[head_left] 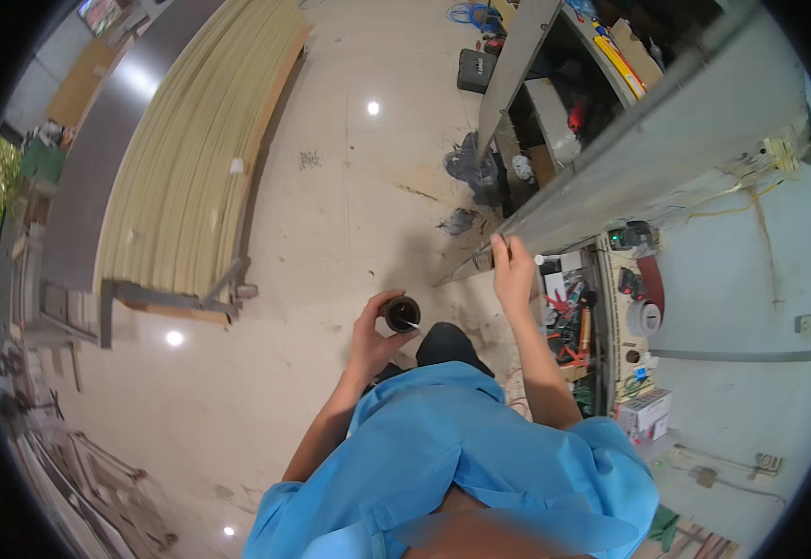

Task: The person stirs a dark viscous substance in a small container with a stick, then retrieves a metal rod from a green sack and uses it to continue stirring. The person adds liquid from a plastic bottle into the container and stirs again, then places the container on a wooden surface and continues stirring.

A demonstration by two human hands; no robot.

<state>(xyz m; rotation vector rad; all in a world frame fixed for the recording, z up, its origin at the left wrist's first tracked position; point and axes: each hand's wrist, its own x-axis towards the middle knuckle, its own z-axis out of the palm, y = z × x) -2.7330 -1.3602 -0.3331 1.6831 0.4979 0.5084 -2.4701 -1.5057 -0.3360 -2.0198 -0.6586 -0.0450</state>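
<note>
My left hand (375, 337) is wrapped round a round dark cup (392, 325), seen from above, its mouth up. A thin white stick (410, 323) leans inside it; the rest of the contents is too dark to make out. Off to the right, my right hand (514, 279) has its fingers bent at the edge of a grey cabinet door (601, 191), which stands swung out from an open cabinet (517, 88). The fingertips are partly hidden, but they look closed on that edge.
A long stack of pale boards (191, 140) lies on a metal frame at the left. Tools and red-handled pliers (568, 326) fill a shelf at the right, beside a white box (646, 415). Dark plastic scraps (470, 172) and a black case (476, 70) are on the tiled floor.
</note>
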